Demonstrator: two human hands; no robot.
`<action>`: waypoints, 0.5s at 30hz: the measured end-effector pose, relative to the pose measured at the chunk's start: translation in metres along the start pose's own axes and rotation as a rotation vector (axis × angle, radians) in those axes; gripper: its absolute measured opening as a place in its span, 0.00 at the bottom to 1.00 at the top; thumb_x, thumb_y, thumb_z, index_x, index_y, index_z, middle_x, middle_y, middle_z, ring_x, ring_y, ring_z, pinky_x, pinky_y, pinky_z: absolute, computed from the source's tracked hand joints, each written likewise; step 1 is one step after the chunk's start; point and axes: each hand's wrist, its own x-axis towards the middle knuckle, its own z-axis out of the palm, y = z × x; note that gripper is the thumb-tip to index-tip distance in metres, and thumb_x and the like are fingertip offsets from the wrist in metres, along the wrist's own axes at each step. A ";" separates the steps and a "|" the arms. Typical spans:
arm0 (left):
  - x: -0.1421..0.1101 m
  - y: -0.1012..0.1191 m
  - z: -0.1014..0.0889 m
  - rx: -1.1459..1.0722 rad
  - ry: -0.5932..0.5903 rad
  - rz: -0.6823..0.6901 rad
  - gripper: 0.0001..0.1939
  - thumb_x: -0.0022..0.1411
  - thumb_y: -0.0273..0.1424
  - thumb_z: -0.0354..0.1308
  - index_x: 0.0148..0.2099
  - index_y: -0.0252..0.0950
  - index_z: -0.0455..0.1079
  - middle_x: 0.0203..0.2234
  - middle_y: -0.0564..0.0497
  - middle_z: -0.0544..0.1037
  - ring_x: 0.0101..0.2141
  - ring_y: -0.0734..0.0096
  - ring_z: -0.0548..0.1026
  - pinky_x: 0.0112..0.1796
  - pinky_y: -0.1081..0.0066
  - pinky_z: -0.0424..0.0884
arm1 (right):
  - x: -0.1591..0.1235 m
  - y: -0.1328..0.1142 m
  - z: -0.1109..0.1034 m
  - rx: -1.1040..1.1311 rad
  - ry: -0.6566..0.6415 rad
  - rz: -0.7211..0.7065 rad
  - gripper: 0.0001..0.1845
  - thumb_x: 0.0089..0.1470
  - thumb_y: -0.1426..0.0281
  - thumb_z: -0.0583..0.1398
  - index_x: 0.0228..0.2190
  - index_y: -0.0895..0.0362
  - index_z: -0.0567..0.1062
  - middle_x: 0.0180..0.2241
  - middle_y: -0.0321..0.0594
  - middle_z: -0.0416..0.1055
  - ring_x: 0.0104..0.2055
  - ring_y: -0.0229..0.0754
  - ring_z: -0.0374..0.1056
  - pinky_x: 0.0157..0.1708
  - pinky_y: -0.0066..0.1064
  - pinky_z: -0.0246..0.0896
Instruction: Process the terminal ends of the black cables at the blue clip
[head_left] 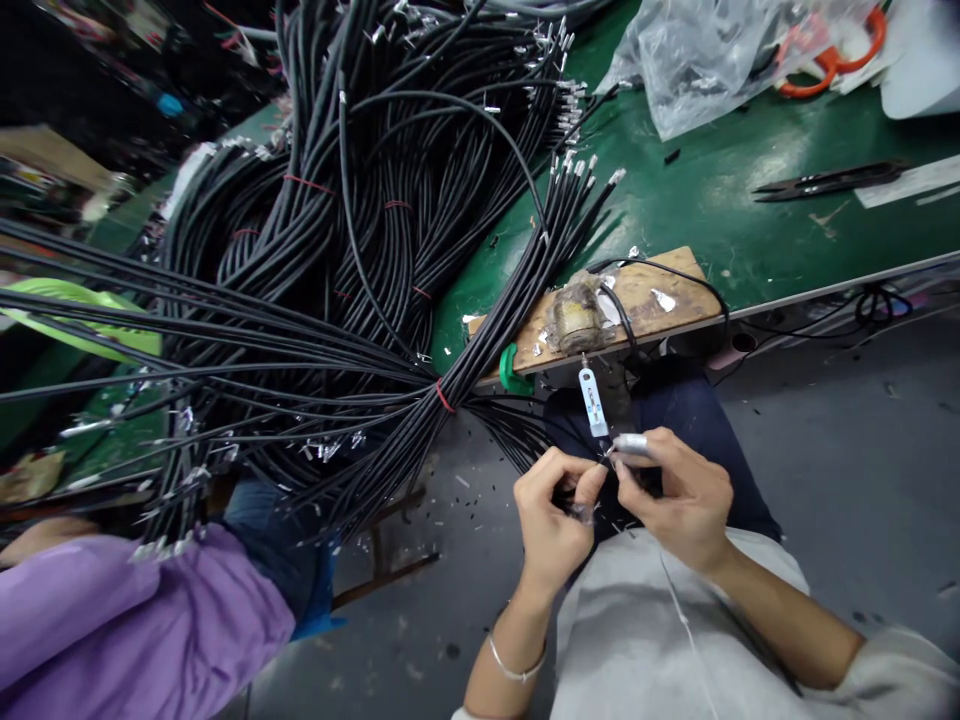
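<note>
My left hand (555, 515) is closed in a pinch on the end of a black cable (603, 458). Facing it, my right hand (679, 495) also pinches at the cable's tip, its fingertips nearly meeting the left ones. Silvery tape (630, 443) wraps one right finger. Just above the fingertips, a pale blue flat piece (592, 402) with dark print sticks out from the wooden board (675, 290). A taped, brownish block (577, 318) sits on that board. How the fingers grip the cable tip is too small to make out.
A bundle of black cables (495, 310), tied with a red band (445, 395), crosses the green table (750, 140) edge. Large cable coils (420, 200) lie behind. Snips (832, 182), orange-handled scissors (832, 62) and a plastic bag (697, 60) lie right. A person in a purple top (150, 630) sits left.
</note>
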 end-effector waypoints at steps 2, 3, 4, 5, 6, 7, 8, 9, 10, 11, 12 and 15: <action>0.001 -0.001 -0.003 -0.034 -0.039 -0.028 0.12 0.61 0.30 0.58 0.25 0.33 0.70 0.19 0.54 0.67 0.21 0.77 0.63 0.24 0.75 0.57 | 0.002 0.008 -0.001 0.187 -0.029 0.194 0.15 0.48 0.78 0.63 0.40 0.53 0.76 0.28 0.36 0.77 0.30 0.40 0.73 0.34 0.32 0.69; 0.002 -0.002 -0.005 -0.051 -0.048 -0.037 0.12 0.62 0.31 0.57 0.26 0.33 0.70 0.19 0.54 0.68 0.21 0.76 0.64 0.24 0.75 0.57 | 0.003 0.012 -0.001 0.269 -0.049 0.296 0.14 0.49 0.76 0.63 0.39 0.54 0.76 0.27 0.36 0.77 0.30 0.40 0.74 0.33 0.31 0.69; 0.002 -0.002 -0.005 -0.067 -0.051 -0.044 0.12 0.62 0.31 0.57 0.26 0.33 0.71 0.19 0.54 0.68 0.21 0.76 0.64 0.24 0.74 0.57 | 0.005 0.015 -0.001 0.336 -0.070 0.381 0.12 0.49 0.74 0.63 0.39 0.55 0.76 0.26 0.36 0.77 0.30 0.40 0.74 0.33 0.30 0.69; 0.002 -0.003 -0.005 -0.079 -0.050 -0.049 0.12 0.62 0.32 0.57 0.27 0.33 0.71 0.20 0.54 0.68 0.21 0.76 0.63 0.24 0.74 0.57 | 0.007 0.018 -0.001 0.385 -0.091 0.443 0.11 0.51 0.72 0.63 0.39 0.55 0.75 0.27 0.36 0.77 0.30 0.40 0.74 0.33 0.30 0.69; 0.002 -0.003 -0.005 -0.085 -0.048 -0.053 0.12 0.62 0.32 0.57 0.27 0.33 0.72 0.20 0.54 0.68 0.21 0.76 0.63 0.24 0.74 0.56 | 0.009 0.019 -0.001 0.414 -0.108 0.470 0.11 0.53 0.69 0.62 0.40 0.56 0.75 0.28 0.37 0.77 0.31 0.39 0.73 0.32 0.29 0.68; 0.001 -0.003 -0.004 -0.085 -0.043 -0.054 0.12 0.62 0.32 0.57 0.27 0.33 0.72 0.19 0.54 0.67 0.21 0.77 0.63 0.23 0.74 0.56 | 0.010 0.018 -0.001 0.420 -0.133 0.462 0.12 0.54 0.67 0.61 0.42 0.56 0.74 0.30 0.38 0.77 0.31 0.39 0.73 0.32 0.29 0.68; 0.001 -0.003 -0.003 -0.080 -0.038 -0.054 0.12 0.61 0.32 0.58 0.26 0.33 0.71 0.19 0.54 0.66 0.21 0.77 0.62 0.23 0.74 0.56 | 0.012 0.016 -0.001 0.396 -0.176 0.424 0.13 0.56 0.66 0.60 0.43 0.56 0.74 0.33 0.40 0.76 0.33 0.39 0.72 0.33 0.30 0.67; 0.000 -0.003 -0.002 -0.074 -0.032 -0.052 0.13 0.61 0.33 0.58 0.26 0.33 0.70 0.19 0.55 0.66 0.21 0.77 0.62 0.23 0.74 0.55 | 0.014 0.013 -0.001 0.342 -0.223 0.360 0.12 0.57 0.66 0.59 0.42 0.56 0.75 0.34 0.41 0.76 0.33 0.40 0.70 0.34 0.31 0.67; 0.000 -0.003 -0.002 -0.066 -0.026 -0.051 0.13 0.61 0.33 0.58 0.25 0.33 0.70 0.19 0.55 0.66 0.21 0.77 0.62 0.24 0.74 0.56 | 0.015 0.009 -0.002 0.268 -0.262 0.278 0.10 0.58 0.67 0.58 0.39 0.57 0.76 0.33 0.42 0.75 0.34 0.40 0.69 0.34 0.32 0.66; 0.001 -0.002 -0.003 -0.056 -0.027 -0.054 0.14 0.62 0.33 0.57 0.25 0.33 0.69 0.19 0.55 0.66 0.21 0.77 0.62 0.24 0.74 0.56 | 0.017 0.005 -0.002 0.187 -0.284 0.193 0.08 0.58 0.68 0.58 0.34 0.57 0.76 0.30 0.41 0.74 0.33 0.40 0.67 0.35 0.33 0.64; 0.001 -0.002 -0.004 -0.047 -0.037 -0.061 0.15 0.63 0.33 0.56 0.24 0.33 0.68 0.19 0.54 0.66 0.22 0.76 0.63 0.25 0.74 0.57 | 0.018 0.002 -0.002 0.118 -0.293 0.119 0.09 0.58 0.69 0.58 0.29 0.58 0.76 0.27 0.41 0.72 0.31 0.40 0.65 0.34 0.34 0.63; 0.007 -0.003 -0.014 -0.068 -0.181 -0.057 0.21 0.67 0.35 0.49 0.22 0.34 0.66 0.17 0.53 0.67 0.21 0.76 0.64 0.25 0.73 0.58 | 0.020 0.001 -0.003 0.194 -0.360 0.044 0.17 0.59 0.67 0.57 0.21 0.58 0.73 0.21 0.39 0.67 0.27 0.39 0.60 0.29 0.32 0.59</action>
